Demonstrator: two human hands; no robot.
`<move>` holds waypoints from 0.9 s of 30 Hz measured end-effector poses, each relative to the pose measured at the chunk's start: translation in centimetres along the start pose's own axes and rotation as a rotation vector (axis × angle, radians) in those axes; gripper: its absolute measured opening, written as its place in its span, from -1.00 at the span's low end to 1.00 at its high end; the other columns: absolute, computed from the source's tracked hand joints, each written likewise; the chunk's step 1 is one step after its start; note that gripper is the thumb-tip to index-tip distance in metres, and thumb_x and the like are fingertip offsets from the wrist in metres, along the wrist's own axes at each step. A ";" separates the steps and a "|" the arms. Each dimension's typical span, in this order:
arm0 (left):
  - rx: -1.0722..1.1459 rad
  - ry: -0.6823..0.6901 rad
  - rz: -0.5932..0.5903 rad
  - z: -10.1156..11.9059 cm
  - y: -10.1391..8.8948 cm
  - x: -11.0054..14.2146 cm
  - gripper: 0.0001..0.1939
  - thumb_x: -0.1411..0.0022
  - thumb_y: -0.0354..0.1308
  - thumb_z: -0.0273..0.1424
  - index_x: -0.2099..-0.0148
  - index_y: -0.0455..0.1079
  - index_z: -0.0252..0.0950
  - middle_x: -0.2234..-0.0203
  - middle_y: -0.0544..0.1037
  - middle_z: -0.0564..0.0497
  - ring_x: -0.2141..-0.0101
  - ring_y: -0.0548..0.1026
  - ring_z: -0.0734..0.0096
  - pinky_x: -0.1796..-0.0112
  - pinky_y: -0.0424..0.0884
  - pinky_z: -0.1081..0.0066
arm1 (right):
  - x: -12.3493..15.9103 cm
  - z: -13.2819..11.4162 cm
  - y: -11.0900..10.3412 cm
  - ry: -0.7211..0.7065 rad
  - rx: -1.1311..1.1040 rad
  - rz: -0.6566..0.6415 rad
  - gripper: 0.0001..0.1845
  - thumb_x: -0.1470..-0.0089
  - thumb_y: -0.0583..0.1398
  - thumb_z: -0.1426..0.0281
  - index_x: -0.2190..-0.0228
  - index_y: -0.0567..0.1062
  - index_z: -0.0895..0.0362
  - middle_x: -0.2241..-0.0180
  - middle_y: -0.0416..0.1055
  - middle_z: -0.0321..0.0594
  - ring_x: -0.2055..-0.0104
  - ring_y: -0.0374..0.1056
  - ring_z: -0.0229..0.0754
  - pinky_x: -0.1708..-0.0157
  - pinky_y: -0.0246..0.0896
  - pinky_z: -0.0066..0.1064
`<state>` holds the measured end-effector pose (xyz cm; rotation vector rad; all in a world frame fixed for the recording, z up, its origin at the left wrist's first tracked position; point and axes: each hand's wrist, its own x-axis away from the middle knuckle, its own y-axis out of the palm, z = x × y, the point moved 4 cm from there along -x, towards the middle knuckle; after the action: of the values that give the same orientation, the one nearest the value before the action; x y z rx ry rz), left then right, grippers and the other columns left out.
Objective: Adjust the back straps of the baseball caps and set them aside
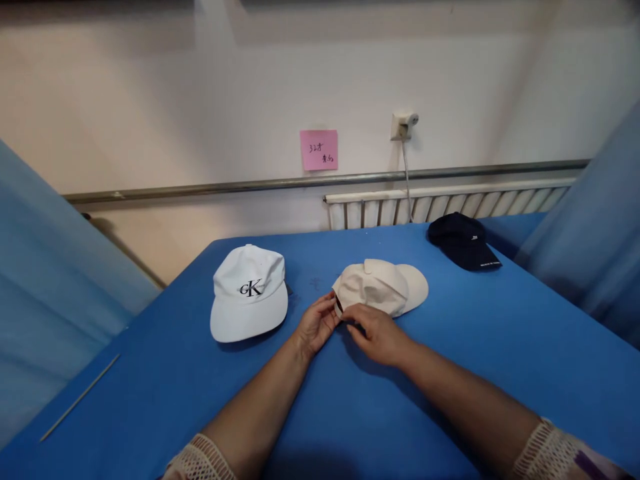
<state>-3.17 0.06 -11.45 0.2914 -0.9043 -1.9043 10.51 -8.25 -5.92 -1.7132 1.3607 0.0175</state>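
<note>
A cream baseball cap (373,285) lies on the blue table cover, its brim pointing right and its back opening facing left. My left hand (319,324) is at that back edge, fingers closed on the rim near the strap. From the near side, my right hand (377,333) pinches the lower back edge of the same cap; the exact spot under its fingertips is hidden. To the left sits a white baseball cap (249,287) with dark letters on its front, brim toward me. Neither hand touches it.
A dark navy cap (460,239) rests at the back right. A thin stick (80,398) lies near the left edge. Behind the blue cover (330,413) are a metal rail (250,186), a radiator (373,212) and a socket (403,127) with a cord. Blue curtains (40,267) hang at both sides.
</note>
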 end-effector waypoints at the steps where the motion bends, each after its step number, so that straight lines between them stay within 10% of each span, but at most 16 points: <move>1: 0.000 -0.004 -0.007 0.1 0.0 0.0 -0.70 -0.12 0.13 -0.64 0.06 0.39 -0.39 0.25 0.57 -0.08 0.26 0.56 0.39 0.12 0.47 0.40 | 0.0 0.3 0.8 0.050 0.025 -0.002 -0.69 -0.08 0.09 0.54 0.11 0.39 0.09 0.18 0.44 -0.16 0.13 0.36 -0.15 0.08 0.24 -0.29; 7: -0.152 0.029 0.100 0.1 -0.6 0.1 -0.69 -0.11 0.20 -0.53 0.05 0.37 -0.38 0.17 0.54 -0.15 0.14 0.53 0.27 0.01 0.41 0.25 | 0.4 6.2 1.5 0.271 0.165 -0.037 -0.64 -0.02 0.19 0.51 0.08 0.38 0.15 0.11 0.43 -0.08 0.03 0.32 -0.07 0.00 0.17 -0.21; 12: -0.932 0.443 0.341 1.3 -0.4 0.6 -0.57 -0.04 0.24 -0.51 0.00 0.35 -0.28 0.00 0.44 -0.15 0.01 0.42 0.13 0.02 0.38 0.12 | 0.6 6.9 1.6 0.337 0.204 -0.039 -0.66 -0.04 0.16 0.53 0.10 0.39 0.15 0.19 0.46 -0.11 0.11 0.34 -0.07 0.05 0.18 -0.25; 17: -1.603 0.744 0.007 0.6 2.7 2.0 -0.73 -0.15 0.14 -0.52 0.08 0.43 -0.21 0.05 0.45 -0.06 -0.02 0.37 0.23 -0.08 0.26 0.13 | 0.8 5.9 2.0 0.277 0.177 0.008 -0.44 0.07 0.10 0.67 -0.02 0.28 0.19 0.18 0.44 -0.09 0.12 0.33 -0.08 0.05 0.19 -0.26; 27: -1.606 0.605 -0.185 -0.2 4.7 3.0 -0.86 -0.25 0.10 -0.38 0.14 0.40 -0.23 0.24 0.49 -0.02 0.18 0.42 0.32 0.09 0.34 0.29 | 0.5 3.7 1.4 0.073 0.146 0.120 -0.46 0.05 0.05 0.66 -0.02 0.23 0.20 0.07 0.29 0.00 0.04 0.24 -0.08 0.04 0.22 -0.21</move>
<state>-1.43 -3.74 -7.76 -0.0664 1.1219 -1.9390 11.45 -6.18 -9.21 -1.5220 1.4805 -0.0750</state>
